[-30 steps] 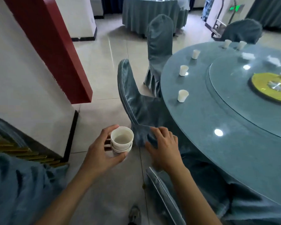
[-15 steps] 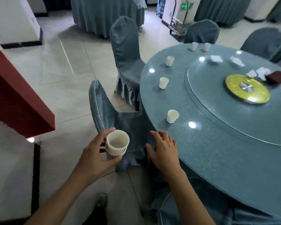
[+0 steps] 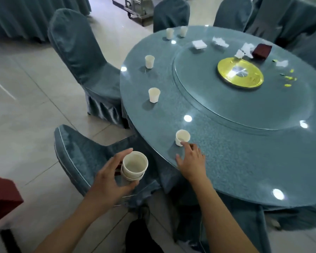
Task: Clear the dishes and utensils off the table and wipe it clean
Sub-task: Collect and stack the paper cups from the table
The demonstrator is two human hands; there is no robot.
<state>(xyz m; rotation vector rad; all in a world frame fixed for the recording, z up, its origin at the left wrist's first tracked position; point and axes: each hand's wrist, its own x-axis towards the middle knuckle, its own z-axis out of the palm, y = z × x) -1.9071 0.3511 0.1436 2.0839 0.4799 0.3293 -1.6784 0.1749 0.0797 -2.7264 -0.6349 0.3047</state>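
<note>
A: What carries everything here?

B: A round desk (image 3: pixel 226 161) with a teal cloth under a glass top. A raised glass turntable (image 3: pixel 254 110) sits in its middle, with a gold disc (image 3: pixel 240 74) at the centre.

A: And on the outer ring?

B: Five small white cups: the nearest cup (image 3: pixel 182 137) close to the front edge, a second cup (image 3: pixel 154 95) and a third cup (image 3: pixel 149 61) further along the left rim, and a pair of cups (image 3: pixel 175 32) at the far side.

A: Anything on the turntable?

B: Crumpled white napkins (image 3: pixel 219 42), a dark red box (image 3: pixel 262 50), and small yellow scraps (image 3: pixel 289 78) on the right.
</note>
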